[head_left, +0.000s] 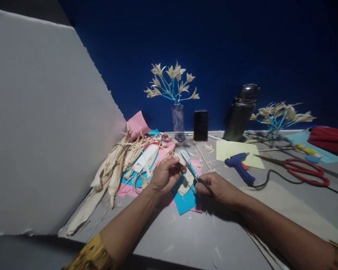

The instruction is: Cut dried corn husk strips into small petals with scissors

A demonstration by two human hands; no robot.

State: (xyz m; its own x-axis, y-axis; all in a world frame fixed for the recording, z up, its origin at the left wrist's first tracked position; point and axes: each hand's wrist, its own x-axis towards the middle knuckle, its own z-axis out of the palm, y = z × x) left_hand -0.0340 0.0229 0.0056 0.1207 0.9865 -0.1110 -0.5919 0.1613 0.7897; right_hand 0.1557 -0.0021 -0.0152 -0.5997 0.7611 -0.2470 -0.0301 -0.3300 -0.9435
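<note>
My left hand [165, 175] pinches a small pale piece of corn husk [180, 159] between thumb and fingers. In my right hand [218, 189] is a pair of scissors [204, 185] with dark handles, its blades reaching up beside the held piece. Whether the blades touch it I cannot tell. Beneath both hands lie blue paper [186, 203], pink paper and pale husk scraps. Dried corn husks [114, 176] are heaped to the left of my left hand. Husk flowers [173, 73] on blue stems stand in a clear glass bottle [178, 122] beyond my hands.
A blue glue gun [239, 168] lies on yellow paper [242, 148] to the right, near large red-handled scissors [307, 172]. Along the wall stand a phone [201, 125], a dark flask [240, 114] and a second flower bunch [277, 116]. A white panel [45, 123] borders the left.
</note>
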